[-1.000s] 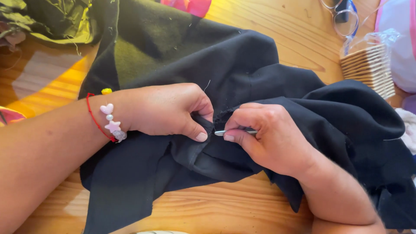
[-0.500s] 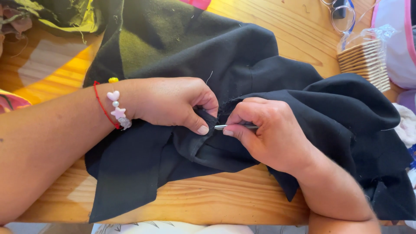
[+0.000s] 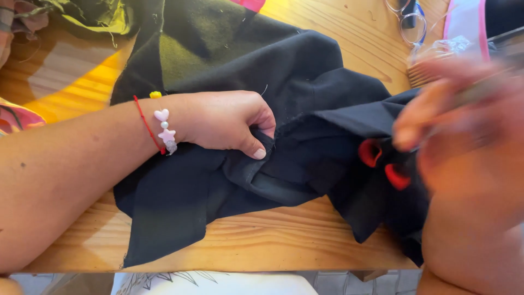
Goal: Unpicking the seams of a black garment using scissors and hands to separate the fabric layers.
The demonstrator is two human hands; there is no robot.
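Black fabric [image 3: 305, 109] lies bunched across the wooden tabletop [image 3: 338, 33], pinched in a fold by the left hand [image 3: 224, 120] at centre, while the blurred right hand [image 3: 469, 136] at 3 o'clock is raised, its grip impossible to tell.

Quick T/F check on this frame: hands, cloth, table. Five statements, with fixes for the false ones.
1. The left hand pinches the black cloth. True.
2. The right hand lies flat on the cloth. False: it is raised near the camera and blurred.
3. The cloth lies on a wooden table. True.
4. The left wrist is bare. False: it wears a red string and a bead bracelet.
5. Glasses lie at the table's far right. True.
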